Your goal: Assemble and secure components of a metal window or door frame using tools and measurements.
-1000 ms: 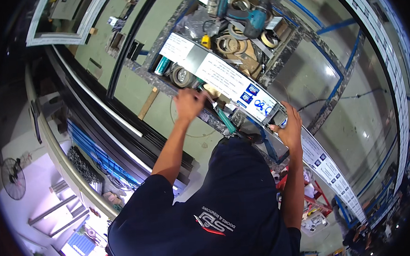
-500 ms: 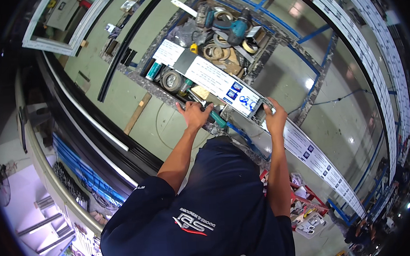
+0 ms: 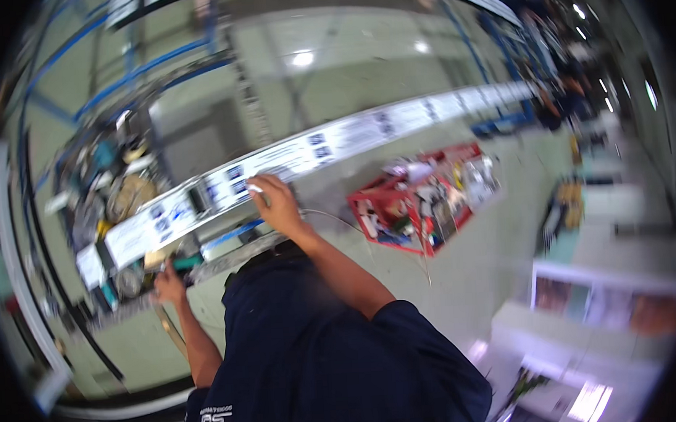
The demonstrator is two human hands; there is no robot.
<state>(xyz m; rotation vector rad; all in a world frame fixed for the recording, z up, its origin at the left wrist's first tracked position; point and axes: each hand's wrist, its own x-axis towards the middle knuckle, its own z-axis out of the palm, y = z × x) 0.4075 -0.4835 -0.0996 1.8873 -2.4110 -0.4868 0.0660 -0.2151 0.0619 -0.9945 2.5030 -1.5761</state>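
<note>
A long white film-covered profile (image 3: pixel 289 156) runs from the tool-strewn bench up to the far right, with a dark slot (image 3: pixel 198 197) across it. My right hand (image 3: pixel 278 206) is at its near edge, right of the slot, fingers bent in around a small whitish bit too blurred to name. Lower left, my left hand (image 3: pixel 171 285) is at the bench's near edge, fingers apart and apparently holding nothing. Just right of its fingertips lies a green-handled tool (image 3: pixel 191 262). A roll of tape (image 3: pixel 128 283) sits to its left.
Tape rolls and a teal power tool (image 3: pixel 106 156) crowd the bench tray beyond the profile. A red open toolbox (image 3: pixel 429 244) full of small parts stands on the floor at right. Blue metal frames (image 3: pixel 139 71) rise behind. Another person (image 3: pixel 573 95) is at the far right.
My view has swung right, blurring the picture and bringing the red toolbox toward the middle. My right hand has moved right along the profile, away from the slot; the left stays by the bench edge.
</note>
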